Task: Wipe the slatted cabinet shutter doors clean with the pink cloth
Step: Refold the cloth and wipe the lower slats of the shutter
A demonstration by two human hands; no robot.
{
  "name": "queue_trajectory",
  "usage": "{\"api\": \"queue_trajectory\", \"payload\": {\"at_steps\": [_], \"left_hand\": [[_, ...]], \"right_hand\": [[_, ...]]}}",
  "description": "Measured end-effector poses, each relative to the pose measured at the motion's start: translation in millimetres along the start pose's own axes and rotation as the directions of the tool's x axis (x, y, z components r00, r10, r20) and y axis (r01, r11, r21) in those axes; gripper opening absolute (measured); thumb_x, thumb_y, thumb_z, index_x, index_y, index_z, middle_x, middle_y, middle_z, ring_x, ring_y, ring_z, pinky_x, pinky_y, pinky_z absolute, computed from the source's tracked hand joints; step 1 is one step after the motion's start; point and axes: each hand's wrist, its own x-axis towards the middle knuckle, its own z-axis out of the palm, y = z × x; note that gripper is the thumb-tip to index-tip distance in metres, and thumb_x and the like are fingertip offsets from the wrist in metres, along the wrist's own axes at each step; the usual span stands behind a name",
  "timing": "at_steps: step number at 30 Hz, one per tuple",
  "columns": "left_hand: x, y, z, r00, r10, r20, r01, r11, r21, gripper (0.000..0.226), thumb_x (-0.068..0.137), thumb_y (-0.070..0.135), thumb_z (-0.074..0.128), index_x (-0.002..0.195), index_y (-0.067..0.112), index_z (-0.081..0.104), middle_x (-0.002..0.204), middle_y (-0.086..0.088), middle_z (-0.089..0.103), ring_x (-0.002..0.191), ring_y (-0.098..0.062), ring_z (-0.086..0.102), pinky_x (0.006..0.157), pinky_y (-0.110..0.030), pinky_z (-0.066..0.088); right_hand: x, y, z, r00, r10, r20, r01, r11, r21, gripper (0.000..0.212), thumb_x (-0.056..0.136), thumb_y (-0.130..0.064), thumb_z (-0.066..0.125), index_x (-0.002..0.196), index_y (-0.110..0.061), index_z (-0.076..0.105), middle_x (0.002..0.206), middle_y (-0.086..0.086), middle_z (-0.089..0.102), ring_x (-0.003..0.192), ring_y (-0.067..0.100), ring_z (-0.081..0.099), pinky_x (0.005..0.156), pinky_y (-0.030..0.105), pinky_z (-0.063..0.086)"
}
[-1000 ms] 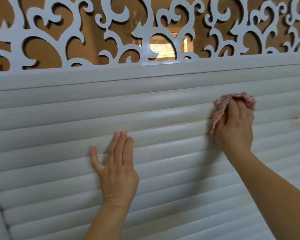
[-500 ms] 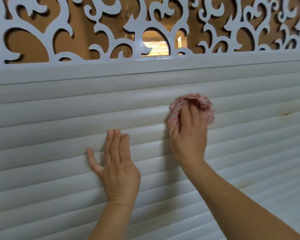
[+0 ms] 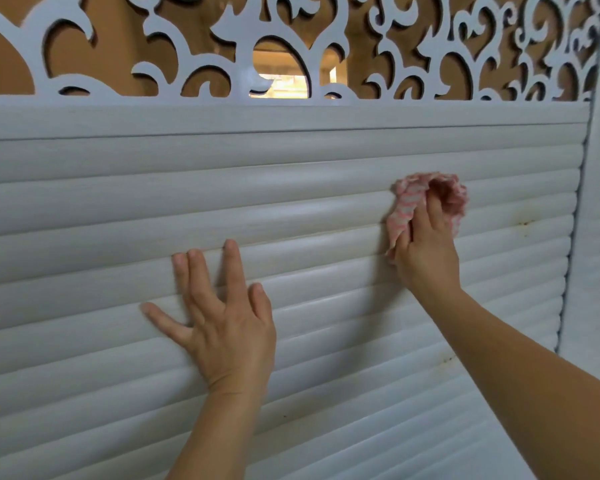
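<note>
The right hand [image 3: 426, 251] grips the bunched pink-and-white woven cloth [image 3: 411, 206] and presses it against an upper slat of the white horizontally slatted cabinet shutter door [image 3: 118, 209], while the left hand [image 3: 222, 320] lies flat with fingers spread on the slats lower down. Brownish marks [image 3: 525, 223] show just right of the cloth and small specks [image 3: 447, 359] lower right. Judged from these, wiping is under way, with the right edge and lower slats outstanding.

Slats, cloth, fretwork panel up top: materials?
Slats: look like painted or laminated wood or PVC, off-white with a soft sheen and faint grain streaks; cannot say which. Cloth: thin woven fabric, pink and white pattern, crumpled in the right hand. Fretwork panel: white cut board, matte, clean cut edges; likely painted MDF or PVC.
</note>
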Motion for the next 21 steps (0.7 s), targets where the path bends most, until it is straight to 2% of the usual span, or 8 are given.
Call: {"api": "queue_trajectory", "payload": {"at_steps": [3,5,7,9,11,15,18,21], "left_hand": [[1,-3,2,1.0,0.027,-0.003,-0.027,1.0,0.017,0.056,0.087,0.031,0.049,0.14,0.018,0.038,0.144,-0.015,0.018,0.141,-0.03,0.016,0.105,-0.068,0.003],[1,-1,3,0.999,0.031,-0.01,-0.03,0.999,0.029,0.056,0.088,0.034,0.049,0.14,0.016,0.038,0.142,-0.016,0.019,0.14,-0.032,0.016,0.105,-0.067,0.003],[1,2,6,1.0,0.02,-0.007,-0.02,0.999,0.036,0.057,0.088,0.036,0.048,0.14,0.015,0.037,0.141,-0.017,0.019,0.14,-0.034,0.015,0.106,-0.067,0.003],[2,3,7,1.0,0.012,-0.002,-0.012,0.999,0.05,0.057,0.089,0.038,0.047,0.14,0.013,0.036,0.141,-0.018,0.019,0.14,-0.036,0.014,0.106,-0.067,0.004],[1,4,8,1.0,0.013,-0.008,-0.012,0.998,0.068,0.057,0.09,0.038,0.046,0.14,0.013,0.036,0.141,-0.019,0.02,0.139,-0.037,0.015,0.106,-0.067,0.005],[1,7,9,1.0,0.009,-0.015,-0.008,0.997,0.08,0.057,0.09,0.038,0.045,0.141,0.013,0.035,0.141,-0.02,0.021,0.14,-0.036,0.015,0.107,-0.066,0.006],[2,6,10,1.0,0.014,-0.025,-0.012,0.996,0.084,0.057,0.09,0.036,0.045,0.141,0.012,0.034,0.141,-0.021,0.023,0.14,-0.036,0.015,0.108,-0.065,0.005],[3,8,9,0.999,-0.008,-0.042,0.011,0.997,0.071,0.053,0.089,0.028,0.045,0.139,0.014,0.038,0.141,-0.023,0.03,0.139,-0.034,0.018,0.107,-0.065,0.007]], "right_hand": [[12,19,-10,0.992,0.124,-0.022,-0.124,0.992,0.014,0.057,0.097,-0.027,0.031,0.151,-0.012,0.019,0.158,0.01,0.013,0.145,0.022,0.012,0.115,0.039,0.021],[14,32,-8,0.962,0.274,-0.013,-0.274,0.961,0.039,0.054,0.098,-0.02,0.035,0.15,-0.01,0.022,0.156,0.011,0.021,0.143,0.025,0.02,0.113,0.037,0.024],[8,33,-5,0.918,0.397,-0.01,-0.394,0.914,0.1,0.048,0.092,-0.026,0.034,0.139,-0.013,0.034,0.14,0.013,0.044,0.127,0.034,0.044,0.1,0.045,0.041],[-2,21,-3,0.902,0.43,-0.033,-0.424,0.898,0.118,0.04,0.089,-0.025,0.034,0.125,-0.011,0.042,0.122,0.015,0.055,0.109,0.036,0.055,0.082,0.039,0.046],[-15,5,-1,0.938,0.336,-0.08,-0.329,0.94,0.092,0.038,0.09,-0.018,0.036,0.123,-0.004,0.048,0.121,0.017,0.055,0.111,0.034,0.051,0.08,0.034,0.04],[-37,-24,13,0.99,0.04,-0.139,-0.032,0.998,0.059,0.045,0.089,-0.021,0.038,0.122,0.004,0.056,0.123,0.021,0.057,0.115,0.036,0.048,0.093,0.048,0.046],[-44,-43,27,0.967,-0.197,-0.164,0.2,0.98,0.002,0.039,0.083,-0.009,0.044,0.115,0.007,0.06,0.112,0.023,0.062,0.108,0.032,0.047,0.096,0.041,0.04],[-49,-70,35,0.91,-0.402,-0.105,0.401,0.916,-0.031,0.038,0.081,-0.01,0.044,0.112,0.003,0.064,0.108,0.019,0.064,0.103,0.033,0.055,0.096,0.041,0.04]]}}
